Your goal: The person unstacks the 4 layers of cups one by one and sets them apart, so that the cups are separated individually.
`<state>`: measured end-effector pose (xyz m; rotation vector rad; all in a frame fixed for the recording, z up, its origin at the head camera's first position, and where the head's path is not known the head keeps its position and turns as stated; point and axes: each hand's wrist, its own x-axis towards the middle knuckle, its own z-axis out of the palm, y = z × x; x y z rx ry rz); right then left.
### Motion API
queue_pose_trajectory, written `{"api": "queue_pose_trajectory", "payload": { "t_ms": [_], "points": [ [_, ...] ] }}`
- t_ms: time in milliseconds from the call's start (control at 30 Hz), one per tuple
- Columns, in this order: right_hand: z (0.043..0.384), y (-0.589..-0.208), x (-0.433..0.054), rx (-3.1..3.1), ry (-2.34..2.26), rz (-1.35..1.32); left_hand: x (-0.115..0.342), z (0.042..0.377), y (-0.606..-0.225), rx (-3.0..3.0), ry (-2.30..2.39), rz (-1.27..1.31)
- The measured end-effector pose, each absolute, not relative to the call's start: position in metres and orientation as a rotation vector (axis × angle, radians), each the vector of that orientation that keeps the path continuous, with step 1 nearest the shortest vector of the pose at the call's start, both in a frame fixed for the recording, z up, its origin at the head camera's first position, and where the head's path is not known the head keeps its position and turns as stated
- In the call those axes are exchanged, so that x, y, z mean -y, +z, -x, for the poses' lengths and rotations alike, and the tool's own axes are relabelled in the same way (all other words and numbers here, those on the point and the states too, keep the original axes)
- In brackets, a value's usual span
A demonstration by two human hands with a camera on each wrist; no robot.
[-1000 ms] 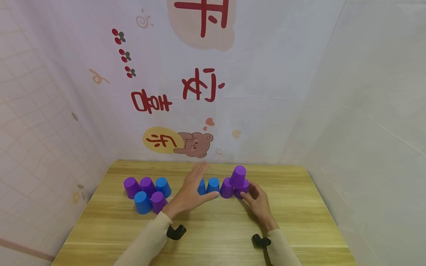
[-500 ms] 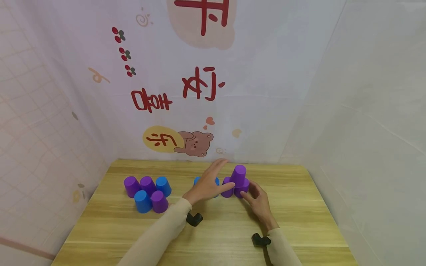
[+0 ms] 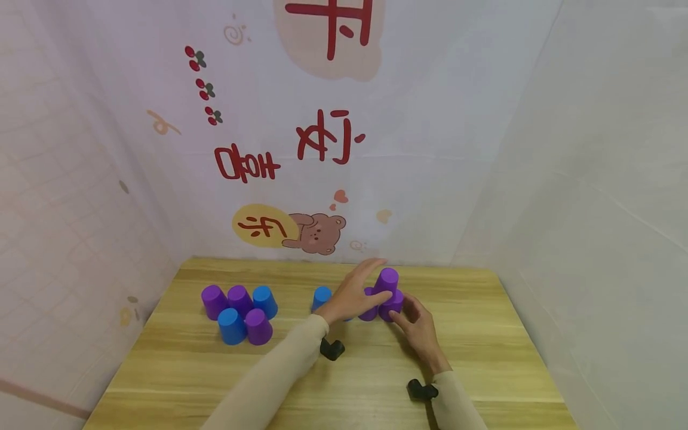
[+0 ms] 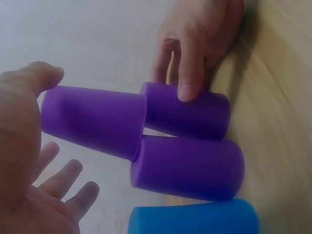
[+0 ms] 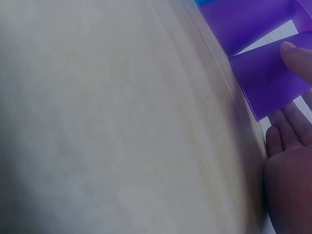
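Two upside-down purple cups stand side by side on the table, a left one (image 4: 190, 168) and a right one (image 4: 190, 114). A third purple cup (image 4: 95, 122) rests on top across both, also upside down. My right hand (image 3: 419, 328) holds the right lower cup, thumb (image 5: 295, 58) on its near side and fingers beyond it. My left hand (image 3: 355, 295) reaches over beside the upper cup with its fingers spread. In the left wrist view its thumb (image 4: 46, 75) is right at that cup's top edge, while the other fingers stand apart from it.
A blue cup (image 3: 321, 297) stands left of the purple ones; another blue cup (image 4: 195, 219) is mostly behind my left hand in the head view. Farther left, several purple and blue cups (image 3: 232, 326) stand grouped. A printed cloth (image 3: 430, 179) hangs behind the wooden table (image 3: 355, 394).
My left hand has moved right, from in front of the blue cups to the upper purple cup. My right hand has stayed on the right lower cup.
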<state>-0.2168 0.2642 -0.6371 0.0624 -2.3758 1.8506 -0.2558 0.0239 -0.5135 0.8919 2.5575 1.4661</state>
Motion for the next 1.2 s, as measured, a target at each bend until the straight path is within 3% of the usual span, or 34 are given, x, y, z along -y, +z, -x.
{"api": "queue_pose_trajectory", "payload": {
  "t_ms": [433,1200],
  "points": [
    [0.219,-0.638,-0.265,2.375,1.873,-0.030,-0.033,0.265,-0.522,-2.518,1.539,-0.972],
    [0.219,-0.639,-0.264,2.363,1.862,-0.051,-0.033,0.262,-0.521,-2.489,1.613,-0.896]
  ]
}}
